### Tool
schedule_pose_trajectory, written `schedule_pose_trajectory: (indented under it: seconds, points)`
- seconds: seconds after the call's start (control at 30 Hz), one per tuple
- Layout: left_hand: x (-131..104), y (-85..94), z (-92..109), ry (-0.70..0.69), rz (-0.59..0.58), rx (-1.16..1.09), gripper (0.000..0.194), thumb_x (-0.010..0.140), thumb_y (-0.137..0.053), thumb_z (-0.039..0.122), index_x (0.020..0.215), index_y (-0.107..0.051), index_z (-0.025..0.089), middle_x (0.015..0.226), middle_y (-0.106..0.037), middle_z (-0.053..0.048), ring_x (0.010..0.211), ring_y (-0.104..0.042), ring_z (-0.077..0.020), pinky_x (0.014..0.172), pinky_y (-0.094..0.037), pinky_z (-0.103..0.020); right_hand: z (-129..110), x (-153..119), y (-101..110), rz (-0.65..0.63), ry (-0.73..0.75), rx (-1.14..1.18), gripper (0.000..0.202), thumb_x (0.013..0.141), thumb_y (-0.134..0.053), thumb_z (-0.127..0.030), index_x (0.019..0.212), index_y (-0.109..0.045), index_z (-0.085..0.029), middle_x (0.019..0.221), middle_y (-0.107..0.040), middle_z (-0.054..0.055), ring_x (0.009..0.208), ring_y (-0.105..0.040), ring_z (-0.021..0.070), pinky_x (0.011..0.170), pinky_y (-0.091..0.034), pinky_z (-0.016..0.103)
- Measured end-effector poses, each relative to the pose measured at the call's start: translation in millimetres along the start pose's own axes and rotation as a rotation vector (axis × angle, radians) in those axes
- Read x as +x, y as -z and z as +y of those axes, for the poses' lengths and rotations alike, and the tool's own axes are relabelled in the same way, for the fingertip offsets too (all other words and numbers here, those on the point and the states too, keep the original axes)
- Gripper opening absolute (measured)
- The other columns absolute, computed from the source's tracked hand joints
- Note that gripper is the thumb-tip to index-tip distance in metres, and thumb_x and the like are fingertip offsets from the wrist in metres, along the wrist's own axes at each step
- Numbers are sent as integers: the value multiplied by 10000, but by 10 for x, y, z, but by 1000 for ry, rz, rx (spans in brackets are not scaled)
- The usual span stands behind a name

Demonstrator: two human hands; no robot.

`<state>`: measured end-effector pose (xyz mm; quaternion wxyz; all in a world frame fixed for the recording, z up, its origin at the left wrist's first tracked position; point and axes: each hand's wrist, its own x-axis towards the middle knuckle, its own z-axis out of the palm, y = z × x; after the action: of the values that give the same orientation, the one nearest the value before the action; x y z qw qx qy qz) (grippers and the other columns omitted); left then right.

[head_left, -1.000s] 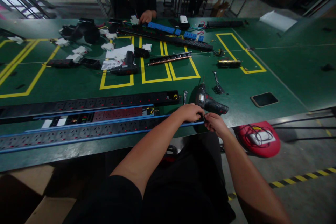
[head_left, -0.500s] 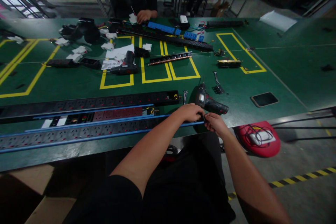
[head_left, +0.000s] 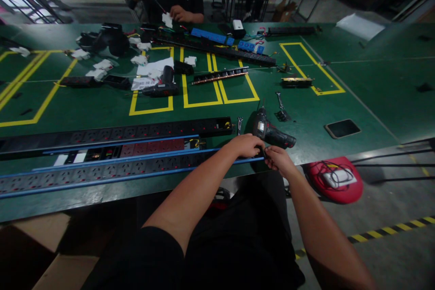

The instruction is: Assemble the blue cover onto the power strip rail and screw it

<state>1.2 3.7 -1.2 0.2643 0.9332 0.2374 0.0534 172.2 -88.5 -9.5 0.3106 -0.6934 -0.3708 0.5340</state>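
A long black power strip [head_left: 115, 168] with blue edging lies along the near side of the table. My left hand [head_left: 250, 146] curls over its right end, fingers closed on it. Right at that same end, my right hand [head_left: 279, 158] is closed in a pinch; whatever small part it holds is hidden by the fingers. Just beyond my hands rests a cordless drill [head_left: 268, 130] on its side. Close to my left hand lies a small wrench [head_left: 239, 125].
A second black power strip [head_left: 149, 130] and a strip with red sockets [head_left: 152, 147] lie behind the front one. To the right are a phone [head_left: 342, 128] and a red stool [head_left: 353, 190]. Across the table, a co-worker's hand [head_left: 181, 13] is near a white part [head_left: 167, 20].
My hands stay almost where they were at the strip's end. Across the table, the co-worker's hands have shifted, and the white part has moved slightly left and up.
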Motion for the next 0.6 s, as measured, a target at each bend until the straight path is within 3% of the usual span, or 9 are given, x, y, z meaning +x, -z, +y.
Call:
schedule_pose_trajectory:
  seconds: [0.6]
  points:
    - [1,-3,-6,-9,2,-3,290,857,-522,260,1094,-687,290,1176,-696,17,1019,-598,-198,904,-472,-316,3,3,-7,12,-2,-24,222,786,-587,-411,770,-529,-197,473,-543,-39,342,-460,77,302,-233,157]
